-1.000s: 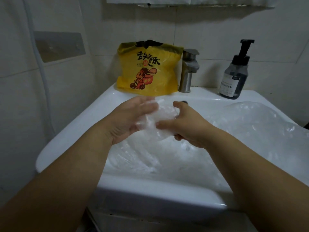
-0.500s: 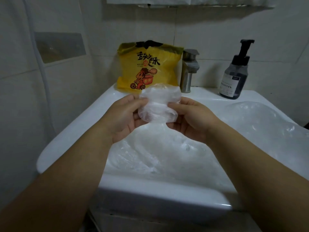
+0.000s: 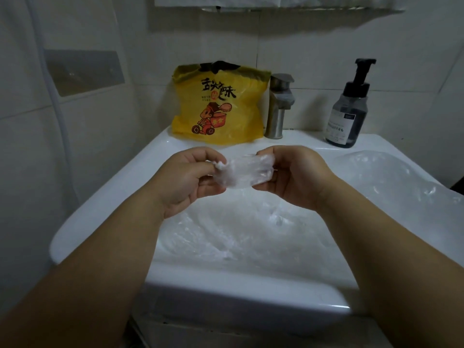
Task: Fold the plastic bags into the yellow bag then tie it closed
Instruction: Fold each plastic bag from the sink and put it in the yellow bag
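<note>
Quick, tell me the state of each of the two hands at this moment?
Left hand: pinches one end of the small folded clear plastic bag.
Right hand: grips the other end of the same bag.

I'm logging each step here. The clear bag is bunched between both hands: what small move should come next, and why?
Probably carry the clear bag forward and tuck it into the yellow bag. The left hand and right hand pinch it as a small bundle above the sink, and the yellow bag stands just behind, beside the tap.
</note>
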Motion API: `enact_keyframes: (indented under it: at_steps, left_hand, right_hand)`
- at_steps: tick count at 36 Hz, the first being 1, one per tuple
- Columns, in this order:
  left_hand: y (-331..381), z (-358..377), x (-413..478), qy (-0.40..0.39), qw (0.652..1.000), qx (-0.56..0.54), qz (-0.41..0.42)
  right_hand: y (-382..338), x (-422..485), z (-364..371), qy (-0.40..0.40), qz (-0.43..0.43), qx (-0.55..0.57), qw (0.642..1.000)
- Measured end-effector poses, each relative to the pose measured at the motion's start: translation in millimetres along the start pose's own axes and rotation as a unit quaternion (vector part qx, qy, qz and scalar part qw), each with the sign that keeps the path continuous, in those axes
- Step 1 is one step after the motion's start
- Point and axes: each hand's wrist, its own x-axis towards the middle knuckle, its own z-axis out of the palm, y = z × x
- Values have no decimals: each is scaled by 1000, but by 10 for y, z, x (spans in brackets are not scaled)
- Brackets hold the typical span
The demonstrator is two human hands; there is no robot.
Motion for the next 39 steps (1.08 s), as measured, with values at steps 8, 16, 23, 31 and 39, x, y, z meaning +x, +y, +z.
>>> enact_keyframes:
  at_steps: [8,16,23,31,39]
  left_hand:
    - [-17,29,10,79,996,25,-16]
    - [-73,13,20,77,988,131,34]
    - [-54,2,-21,103,981,158,52]
    - [-59,32,-16,116,973,182,79]
    - [-46,104,-10,47,992,107,-43]
  right_hand:
    - [77,10,63,46,-55,-156,985]
    - [118,26,63,70,-72,-260,961]
    - [116,23,55,64,-65,-338,937]
    - [122,20,52,67,-75,-347,932]
    - [109,-19,67,58,-104,-339,933]
